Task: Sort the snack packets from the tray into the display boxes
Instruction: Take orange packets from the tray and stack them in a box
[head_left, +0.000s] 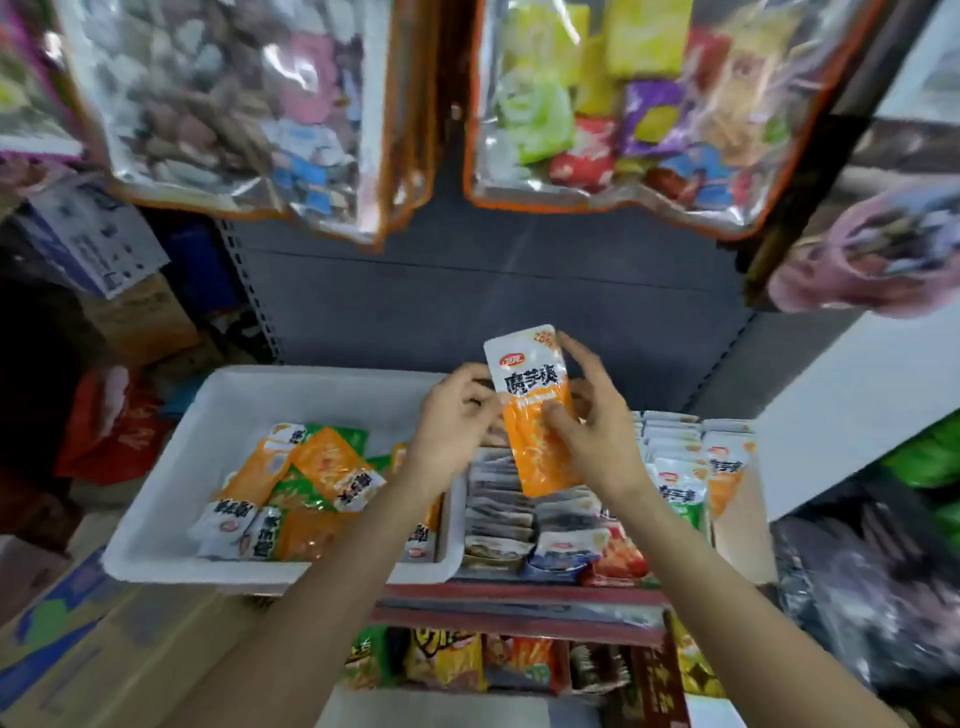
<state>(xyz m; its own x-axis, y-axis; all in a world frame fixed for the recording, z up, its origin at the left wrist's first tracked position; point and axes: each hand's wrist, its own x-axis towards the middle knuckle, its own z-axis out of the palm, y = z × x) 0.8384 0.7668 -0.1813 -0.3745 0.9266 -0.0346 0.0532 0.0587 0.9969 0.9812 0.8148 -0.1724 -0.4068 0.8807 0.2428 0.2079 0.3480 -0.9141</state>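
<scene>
I hold one orange and white snack packet (535, 415) upright above the shelf, between the tray and the boxes. My left hand (457, 415) pinches its left edge and my right hand (592, 426) grips its right side, thumb across the orange front. The white tray (171, 499) on the left holds several orange, green and white packets (306, 483). To the right stand display boxes (732, 519) filled with upright rows of packets: grey ones (498, 519) under the held packet, green and orange ones (696, 478) further right.
Two clear hanging bags of mixed snacks (613, 104) hang overhead at the back. The grey shelf back panel (493, 312) rises behind the tray. A lower shelf (519, 660) carries more snack bags. Cardboard boxes (104, 649) stand at lower left, dark bags at lower right.
</scene>
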